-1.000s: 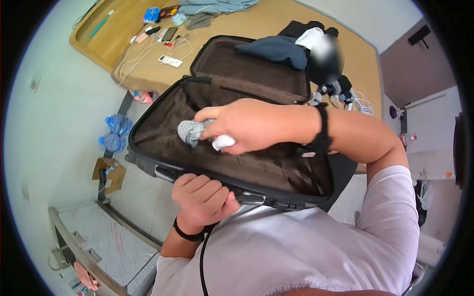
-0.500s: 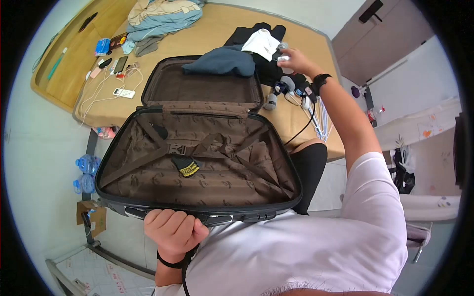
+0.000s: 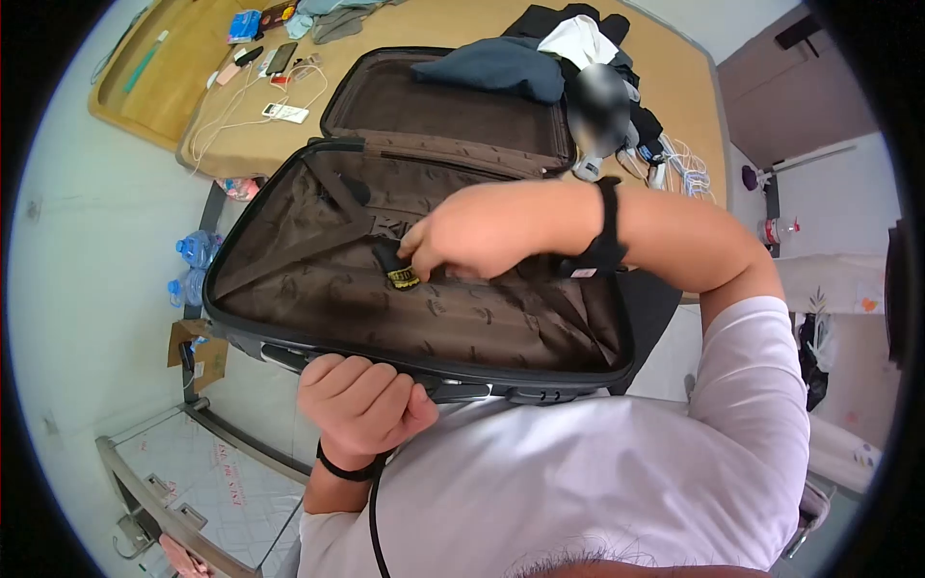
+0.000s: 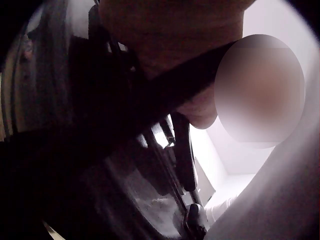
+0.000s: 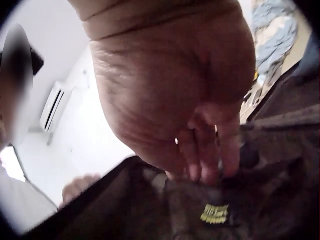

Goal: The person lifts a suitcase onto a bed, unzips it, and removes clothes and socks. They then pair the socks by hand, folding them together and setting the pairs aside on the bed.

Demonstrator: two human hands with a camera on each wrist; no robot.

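An open black suitcase [image 3: 462, 358] with a brown patterned lining tilts toward the person in the head view. My left hand [image 3: 361, 405] has its fingers curled round the handle on the suitcase's near side. Reaching into the near half, my right hand [image 3: 482, 231] has its fingertips right at a black sock [image 3: 400, 275] with yellow lettering. In the right wrist view the fingers [image 5: 200, 160] hang fairly straight above the yellow-lettered sock [image 5: 215, 214]. Another dark bundle [image 3: 355, 189] lies deeper in the near half, beside the lining straps.
On the bed [image 3: 665, 58], a blue-grey garment [image 3: 491, 69] overlaps the suitcase lid. To its right lie a white cloth [image 3: 578, 40], dark clothes, socks and white hangers [image 3: 689, 173]. A phone [image 3: 281, 58] and cables are at left. Water bottles [image 3: 198, 249] and a cardboard box [image 3: 200, 356] stand on the floor.
My right hand carried grey and white socks over the suitcase, then was at the clothes pile on the right. Now it is back inside the suitcase, at the black sock. My left hand keeps its grip.
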